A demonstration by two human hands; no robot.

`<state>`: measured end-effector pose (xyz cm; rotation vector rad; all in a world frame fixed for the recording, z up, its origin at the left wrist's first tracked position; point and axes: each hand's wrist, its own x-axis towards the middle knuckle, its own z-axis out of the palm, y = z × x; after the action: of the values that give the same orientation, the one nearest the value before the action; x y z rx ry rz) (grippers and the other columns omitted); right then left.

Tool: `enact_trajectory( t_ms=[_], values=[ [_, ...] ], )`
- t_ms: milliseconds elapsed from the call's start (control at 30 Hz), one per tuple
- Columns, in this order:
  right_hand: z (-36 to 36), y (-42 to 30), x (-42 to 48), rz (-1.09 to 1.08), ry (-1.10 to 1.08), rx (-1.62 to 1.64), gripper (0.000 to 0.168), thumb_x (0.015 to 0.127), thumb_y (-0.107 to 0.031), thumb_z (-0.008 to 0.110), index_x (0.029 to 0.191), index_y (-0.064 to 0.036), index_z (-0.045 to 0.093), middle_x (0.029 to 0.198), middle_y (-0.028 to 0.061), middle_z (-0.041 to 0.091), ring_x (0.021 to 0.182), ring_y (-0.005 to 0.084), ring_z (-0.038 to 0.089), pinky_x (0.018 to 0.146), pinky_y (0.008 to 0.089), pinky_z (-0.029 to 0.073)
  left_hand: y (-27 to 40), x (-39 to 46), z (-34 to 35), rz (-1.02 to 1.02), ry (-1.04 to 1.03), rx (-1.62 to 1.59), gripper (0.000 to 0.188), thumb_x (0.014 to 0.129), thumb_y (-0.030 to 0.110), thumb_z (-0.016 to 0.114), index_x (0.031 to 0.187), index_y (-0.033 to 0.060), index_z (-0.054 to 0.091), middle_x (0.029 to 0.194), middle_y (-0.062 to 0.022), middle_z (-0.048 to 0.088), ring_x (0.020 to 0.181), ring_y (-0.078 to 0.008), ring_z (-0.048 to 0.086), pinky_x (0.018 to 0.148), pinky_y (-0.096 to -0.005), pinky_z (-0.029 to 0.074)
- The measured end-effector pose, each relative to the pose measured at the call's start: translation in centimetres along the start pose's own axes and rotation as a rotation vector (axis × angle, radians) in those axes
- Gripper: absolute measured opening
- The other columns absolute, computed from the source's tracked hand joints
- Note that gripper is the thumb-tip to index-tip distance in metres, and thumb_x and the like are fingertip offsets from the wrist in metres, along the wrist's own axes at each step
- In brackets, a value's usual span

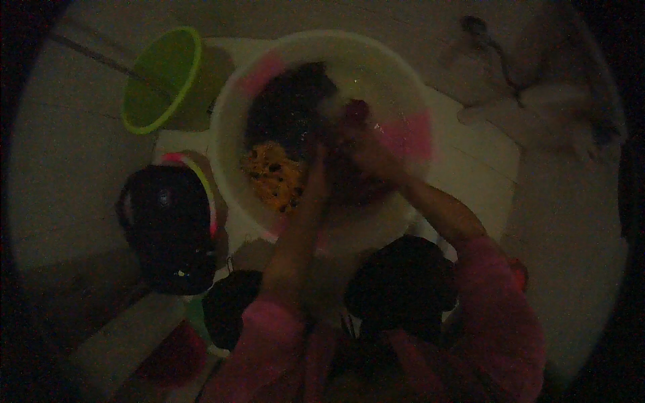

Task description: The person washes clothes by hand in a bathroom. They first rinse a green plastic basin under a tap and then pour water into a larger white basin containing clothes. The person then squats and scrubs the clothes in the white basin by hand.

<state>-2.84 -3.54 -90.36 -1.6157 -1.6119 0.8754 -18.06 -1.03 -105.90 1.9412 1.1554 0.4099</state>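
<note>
Both of my hands are inside a large round pale basin, over a heap of wet-looking cloth. My right hand lies on dark red cloth, its fingers blurred. Beside it, my left hand reaches into the same cloth, its fingers mostly hidden in the dark. Dark cloth fills the basin's upper left. Orange cloth with dark spots lies at the left, next to my left forearm. Pink patches show on the basin's wall. The dim light hides how the fingers are closed.
A lime-green tub stands tilted at the upper left, with a dark bar across it. A dark container with a handle is left of the basin. A red item lies lower left. A dark hose or cable lies upper right.
</note>
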Motion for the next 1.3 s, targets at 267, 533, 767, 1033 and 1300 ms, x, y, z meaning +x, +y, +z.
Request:
enact_trajectory(
  t_ms=[267, 533, 767, 1033, 1300],
  values=[
    [5.9, -2.2, -0.4, -0.347, 0.163, -0.556, 0.025, 0.081, -0.015, 0.042, 0.103, -0.007, 0.052, 0.088, 0.0061, 0.057, 0.068, 0.021, 0.057, 0.055, 0.035, 0.047, 10.1, -0.5, -4.3, -0.42, 0.19, -1.101, 0.041, 0.074, 0.023, 0.053, 0.111, 0.0056, 0.046, 0.103, -0.0081, 0.052, 0.093, -0.0225, 0.05, 0.08, -0.0351, 0.042],
    [-6.4, 2.7, -1.2, 0.379, 0.177, 0.86, 0.044, 0.083, -0.028, 0.049, 0.121, -0.009, 0.04, 0.112, 0.0064, 0.05, 0.101, 0.0174, 0.048, 0.085, 0.0322, 0.04, 19.1, 1.8, -13.0, -0.374, -0.189, -1.329, 0.038, 0.069, 0.015, 0.053, 0.105, 0.0052, 0.049, 0.099, -0.0054, 0.053, 0.089, -0.0188, 0.051, 0.079, -0.0332, 0.043],
    [-4.9, 7.9, -8.1, 0.363, -0.032, 1.097, 0.064, 0.078, -0.028, 0.056, 0.131, -0.01, 0.023, 0.128, 0.0051, 0.035, 0.108, 0.017, 0.043, 0.088, 0.0303, 0.039, 17.9, 2.2, -16.7, 0.322, -0.348, -1.159, 0.04, 0.065, 0.004, 0.047, 0.104, 0.0027, 0.049, 0.101, -0.0094, 0.054, 0.093, -0.024, 0.051, 0.082, -0.0354, 0.042],
    [-2.8, 2.3, -4.6, 0.57, 0.136, 0.918, 0.05, 0.073, -0.015, 0.06, 0.119, -0.006, 0.04, 0.115, 0.0098, 0.047, 0.097, 0.0202, 0.051, 0.078, 0.0324, 0.044, 22.9, 0.9, -23.6, -0.025, -0.368, -1.347, 0.043, 0.056, 0.002, 0.047, 0.099, -0.0011, 0.051, 0.099, -0.0108, 0.055, 0.091, -0.0262, 0.051, 0.083, -0.0369, 0.042],
    [-10.8, 1.9, -6.8, 0.421, 0.529, 0.827, 0.036, 0.07, -0.011, 0.062, 0.103, -0.001, 0.052, 0.098, 0.0109, 0.056, 0.089, 0.0194, 0.054, 0.078, 0.0326, 0.043, 17.0, 7.4, -23.5, -0.089, -0.274, -0.781, 0.04, 0.06, 0.007, 0.051, 0.1, 0.0016, 0.051, 0.096, -0.0103, 0.055, 0.087, -0.0257, 0.052, 0.08, -0.037, 0.042]
  ],
)
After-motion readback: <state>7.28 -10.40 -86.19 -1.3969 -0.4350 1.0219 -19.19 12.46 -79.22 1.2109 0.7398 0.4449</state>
